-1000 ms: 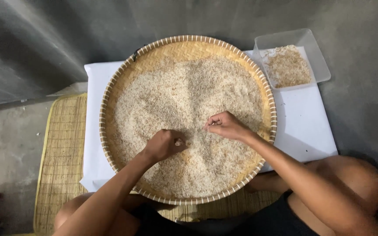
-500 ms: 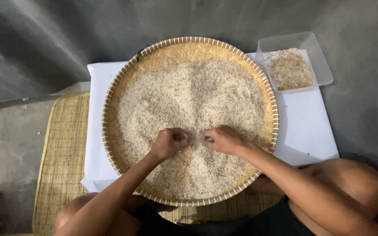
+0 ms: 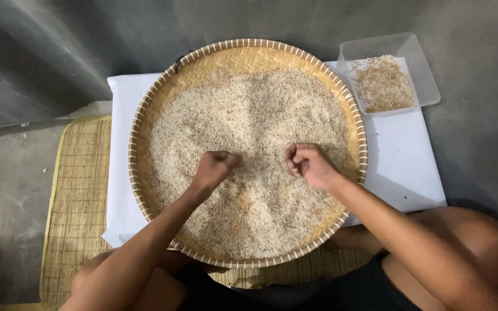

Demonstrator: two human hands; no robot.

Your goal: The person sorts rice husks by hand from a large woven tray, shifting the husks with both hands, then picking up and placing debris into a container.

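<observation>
Rice (image 3: 249, 132) lies spread in a pale layer across a large round woven tray (image 3: 145, 115), and both hands rest on it near the tray's middle. From the tray's centre, the left hand (image 3: 214, 168) sits at about 8 o'clock, its fingers curled into a loose fist with the tips bunched down on the grains; whether it actually pinches any cannot be told. Just beside it, at about 4 o'clock from the centre, the right hand (image 3: 309, 166) is curled the same way, fingertips drawn together over the grains, a narrow strip of rice showing between the two hands. Both forearms reach in over the tray's rim from 6 o'clock. The tray sits on a white sheet (image 3: 407, 167) spread over the grey floor (image 3: 479, 144). At 2 o'clock from the tray, just off its rim, stands a clear plastic container (image 3: 425, 86) holding a small heap of brownish husks (image 3: 383, 85). A woven straw mat (image 3: 79, 196) lies under the sheet, showing at 8 o'clock.
</observation>
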